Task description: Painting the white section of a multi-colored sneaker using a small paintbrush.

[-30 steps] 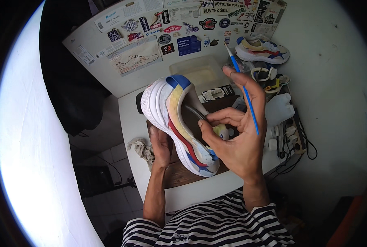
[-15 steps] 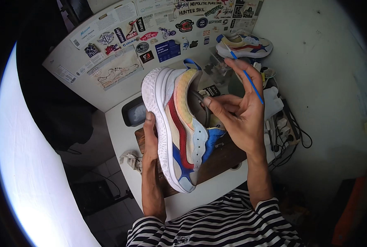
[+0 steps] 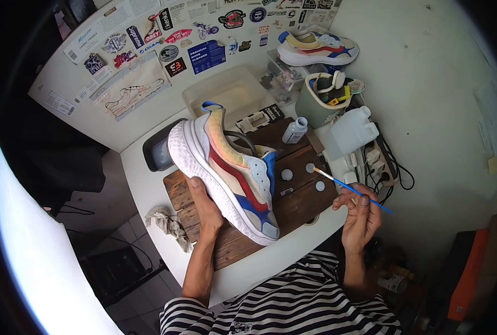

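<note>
"Two things are being held, yes?"

"Yes, one apiece, with the hands well apart. The left hand (image 3: 205, 205) is closed on the multicoloured shoe (image 3: 234, 180), thumb against its white sole; the other fingers are hidden behind."

"Where's that shoe?"

"Over the left part of the brown wooden board (image 3: 231, 254), tilted, heel toward ten o'clock, toe toward five. Whether it touches the board, I can't tell."

"And the right hand (image 3: 360, 219)?"

"Between three and four o'clock from the shoe, pinching the blue paintbrush (image 3: 337, 181). Its tip points toward ten, at one of three small pale discs (image 3: 287, 175); I can't make out contact."

"What else, going round the shoe?"

"A clear plastic bin (image 3: 191, 99) near twelve, a matching shoe (image 3: 318, 50) at one, a small bottle (image 3: 296, 131) at two, a crumpled rag (image 3: 169, 224) between seven and eight, and a dark tray (image 3: 150, 153) past nine."
</note>
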`<action>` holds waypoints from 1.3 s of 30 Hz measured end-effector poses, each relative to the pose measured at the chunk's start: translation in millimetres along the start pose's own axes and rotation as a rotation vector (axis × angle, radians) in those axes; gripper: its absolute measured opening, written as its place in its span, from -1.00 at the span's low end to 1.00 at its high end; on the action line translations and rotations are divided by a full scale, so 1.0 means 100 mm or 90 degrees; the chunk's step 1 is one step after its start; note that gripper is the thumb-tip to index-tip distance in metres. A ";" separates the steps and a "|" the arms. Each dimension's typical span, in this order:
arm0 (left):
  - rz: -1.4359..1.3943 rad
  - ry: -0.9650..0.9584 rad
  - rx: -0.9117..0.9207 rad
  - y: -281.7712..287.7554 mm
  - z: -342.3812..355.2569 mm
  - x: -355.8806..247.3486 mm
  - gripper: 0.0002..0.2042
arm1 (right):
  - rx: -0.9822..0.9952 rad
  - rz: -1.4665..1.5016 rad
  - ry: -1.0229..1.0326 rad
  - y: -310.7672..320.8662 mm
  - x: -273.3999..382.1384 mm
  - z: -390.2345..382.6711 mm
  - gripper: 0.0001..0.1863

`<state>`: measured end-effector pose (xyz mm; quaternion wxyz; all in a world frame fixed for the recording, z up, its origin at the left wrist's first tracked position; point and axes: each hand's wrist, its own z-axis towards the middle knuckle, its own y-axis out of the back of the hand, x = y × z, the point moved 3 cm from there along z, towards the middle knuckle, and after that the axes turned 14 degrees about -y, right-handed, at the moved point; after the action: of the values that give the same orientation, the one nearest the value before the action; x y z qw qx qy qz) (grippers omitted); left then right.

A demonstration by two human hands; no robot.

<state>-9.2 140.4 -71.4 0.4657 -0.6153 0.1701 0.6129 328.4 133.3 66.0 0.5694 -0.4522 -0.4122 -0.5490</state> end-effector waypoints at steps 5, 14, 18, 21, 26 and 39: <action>0.112 -0.023 0.030 -0.08 0.02 -0.05 -0.21 | -0.045 0.076 -0.090 -0.11 -0.34 -0.14 -0.80; 0.184 -0.071 0.054 -0.05 0.02 -0.06 -0.20 | -0.089 0.047 0.004 -0.29 -0.82 -0.19 -0.78; 0.231 -0.103 0.041 -0.08 0.03 -0.07 -0.19 | -0.063 -0.005 -0.052 -0.34 -0.90 -0.08 -0.80; 0.177 -0.069 0.033 -0.05 0.02 -0.04 -0.20 | -0.058 -0.013 -0.044 -0.38 -0.92 -0.03 -0.81; 0.201 -0.093 0.036 -0.11 0.03 -0.12 -0.23 | -0.060 -0.156 0.026 -0.36 -1.02 -0.01 -0.82; 0.144 -0.096 0.053 -0.05 0.03 -0.09 -0.21 | -0.114 -0.245 0.020 -0.49 -1.13 -0.02 -0.79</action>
<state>-9.4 142.1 -60.4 0.4302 -0.5246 0.2278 0.6984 273.2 160.8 -40.6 0.4181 -0.4056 -0.4316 -0.6888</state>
